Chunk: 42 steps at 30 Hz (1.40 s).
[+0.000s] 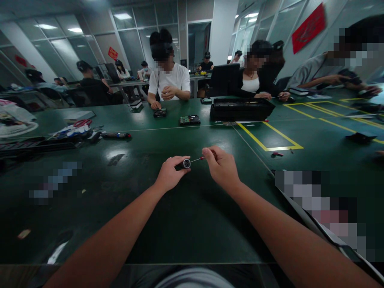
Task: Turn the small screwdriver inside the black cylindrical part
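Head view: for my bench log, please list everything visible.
Table: one, green, across the foreground
Short cylinder: one, dark, pale rim, in left hand
Thin tool: one, pale and red, in right hand
Black box: one, black, beyond right hand
Circuit-board device: one, green and black, left of black box
Pen-shaped tool: one, dark, left side
Looped handles: one pair, red, left clutter
Tape outlines: several, yellow, right side
Wall hangings: at least three, red, background
Co-workers: several, mixed clothing, far side
Pixelated items: two, unclear, left and right
Other small items: several, mostly dark, scattered
Left hand: one, bare, centre
Right hand: one, bare, right of centre
Forearms: two, bare, foreground
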Available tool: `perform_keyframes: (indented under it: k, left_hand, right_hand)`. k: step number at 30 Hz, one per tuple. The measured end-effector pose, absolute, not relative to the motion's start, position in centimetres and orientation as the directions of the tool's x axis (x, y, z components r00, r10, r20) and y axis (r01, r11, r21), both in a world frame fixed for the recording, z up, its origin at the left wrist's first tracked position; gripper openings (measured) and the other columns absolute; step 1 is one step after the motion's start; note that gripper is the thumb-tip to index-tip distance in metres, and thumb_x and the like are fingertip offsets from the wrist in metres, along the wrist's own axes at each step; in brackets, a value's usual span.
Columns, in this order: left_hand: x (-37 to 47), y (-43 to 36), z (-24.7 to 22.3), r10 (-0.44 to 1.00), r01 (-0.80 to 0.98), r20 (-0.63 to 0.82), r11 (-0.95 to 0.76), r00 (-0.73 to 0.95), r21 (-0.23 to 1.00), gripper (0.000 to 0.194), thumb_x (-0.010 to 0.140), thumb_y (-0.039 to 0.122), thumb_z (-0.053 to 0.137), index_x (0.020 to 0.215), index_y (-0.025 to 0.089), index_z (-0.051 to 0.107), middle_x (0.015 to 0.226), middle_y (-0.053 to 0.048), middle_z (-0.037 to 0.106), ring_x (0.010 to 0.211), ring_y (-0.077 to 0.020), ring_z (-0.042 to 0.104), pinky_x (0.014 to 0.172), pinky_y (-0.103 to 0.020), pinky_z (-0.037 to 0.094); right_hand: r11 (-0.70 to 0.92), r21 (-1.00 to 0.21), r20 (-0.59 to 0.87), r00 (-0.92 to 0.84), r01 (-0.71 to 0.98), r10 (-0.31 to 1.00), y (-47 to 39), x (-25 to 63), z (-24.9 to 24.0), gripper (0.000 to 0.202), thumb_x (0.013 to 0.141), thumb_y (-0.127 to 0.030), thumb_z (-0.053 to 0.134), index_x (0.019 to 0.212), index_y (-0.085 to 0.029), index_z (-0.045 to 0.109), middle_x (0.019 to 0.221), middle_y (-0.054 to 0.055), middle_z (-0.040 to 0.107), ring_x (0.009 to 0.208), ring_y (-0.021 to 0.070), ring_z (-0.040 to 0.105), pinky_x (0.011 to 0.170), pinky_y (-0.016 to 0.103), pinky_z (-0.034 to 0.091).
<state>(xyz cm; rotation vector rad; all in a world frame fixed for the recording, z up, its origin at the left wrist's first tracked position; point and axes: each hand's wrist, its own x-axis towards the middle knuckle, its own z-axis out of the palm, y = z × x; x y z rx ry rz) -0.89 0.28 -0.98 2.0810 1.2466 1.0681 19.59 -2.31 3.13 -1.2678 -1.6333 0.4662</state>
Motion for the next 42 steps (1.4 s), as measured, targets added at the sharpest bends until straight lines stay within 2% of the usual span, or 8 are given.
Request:
perform_keyframes:
  k: [8,13,17,23,28,30,37,42]
  left_hand:
    - [-1.0,0.4,-1.2,0.886,0.493,0.376,-0.464,0.272,0.737,0.043,0.081,0.017,0.079,0.121,0.030,0.072,0.122,-0.006,0.072,0.118,-0.0262,0.064,0.112,-0.052,0.042]
    - [-1.0,0.5,-1.2,0.887,0.514,0.366,-0.461,0.281,0.723,0.042,0.081,0.016,0.080,0.120,0.029,0.072,0.121,-0.005,0.072,0.118,-0.0264,0.064,0.111,-0.052,0.042]
    - [-1.0,0.5,-1.2,0.886,0.511,0.374,-0.463,0.273,0.725,0.044,0.080,0.015,0.080,0.120,0.030,0.072,0.120,-0.004,0.072,0.117,-0.0255,0.064,0.110,-0.050,0.043]
    - [-0.9,0.3,-1.0,0.874,0.507,0.396,-0.486,0.282,0.712,0.043,0.081,0.016,0.079,0.121,0.030,0.071,0.121,-0.005,0.072,0.116,-0.0258,0.064,0.108,-0.051,0.044]
    - [-0.6,0.0,-0.4,0.854,0.518,0.440,-0.519,0.278,0.680,0.042,0.082,0.015,0.079,0.120,0.029,0.072,0.122,-0.005,0.072,0.118,-0.0265,0.064,0.116,-0.058,0.035]
    - [-0.5,-0.1,-0.4,0.862,0.528,0.431,-0.505,0.267,0.683,0.042,0.081,0.015,0.080,0.120,0.029,0.071,0.122,-0.005,0.072,0.117,-0.0266,0.064,0.116,-0.060,0.034]
    - [-0.6,-0.1,-0.4,0.880,0.555,0.400,-0.472,0.255,0.684,0.044,0.082,0.018,0.079,0.123,0.030,0.070,0.123,-0.005,0.072,0.117,-0.0268,0.064,0.117,-0.059,0.033]
    - [-0.7,0.1,-0.5,0.876,0.555,0.406,-0.480,0.262,0.679,0.042,0.083,0.020,0.079,0.123,0.030,0.070,0.122,-0.004,0.072,0.116,-0.0269,0.064,0.117,-0.060,0.032]
  right_hand:
    - [0.418,-0.773,0.461,-0.030,0.477,0.887,-2.4,19.7,3.2,0.019,0.097,-0.028,0.044,0.111,-0.023,0.057,0.080,0.001,0.066,0.067,0.0183,0.058,0.064,0.032,0.040]
    - [0.413,-0.767,0.444,-0.058,0.492,0.894,-2.4,19.7,3.3,0.024,0.101,-0.040,0.043,0.097,-0.024,0.059,0.072,0.000,0.062,0.062,0.0171,0.056,0.060,0.031,0.037]
    - [0.411,-0.800,0.451,-0.013,0.437,0.892,-2.1,19.7,2.8,0.017,0.098,-0.032,0.045,0.109,-0.023,0.056,0.079,0.001,0.065,0.070,0.0186,0.062,0.066,0.032,0.041]
    - [0.343,-0.922,0.364,0.104,0.181,0.925,-1.1,19.5,2.0,0.020,0.094,-0.042,0.056,0.093,-0.023,0.061,0.081,0.002,0.066,0.073,0.0178,0.060,0.070,0.033,0.047]
    - [-0.047,-0.923,-0.102,0.127,-0.381,0.987,0.0,19.6,1.6,0.027,0.090,-0.045,0.058,0.075,-0.022,0.055,0.059,-0.004,0.048,0.052,0.0130,0.045,0.061,0.032,0.049]
    - [-0.072,-0.890,-0.139,0.118,-0.451,0.983,0.1,19.6,1.5,0.027,0.090,-0.043,0.060,0.074,-0.022,0.054,0.057,-0.005,0.046,0.051,0.0116,0.042,0.060,0.031,0.049]
    - [0.288,-0.957,0.270,0.271,-0.028,0.924,-0.8,19.1,1.4,0.026,0.095,-0.048,0.056,0.088,-0.023,0.059,0.072,-0.001,0.061,0.062,0.0142,0.056,0.062,0.030,0.048]
    - [0.339,-0.929,0.366,0.237,0.147,0.900,-1.1,19.1,1.4,0.026,0.099,-0.046,0.050,0.092,-0.023,0.058,0.074,0.001,0.064,0.066,0.0157,0.060,0.063,0.032,0.048]
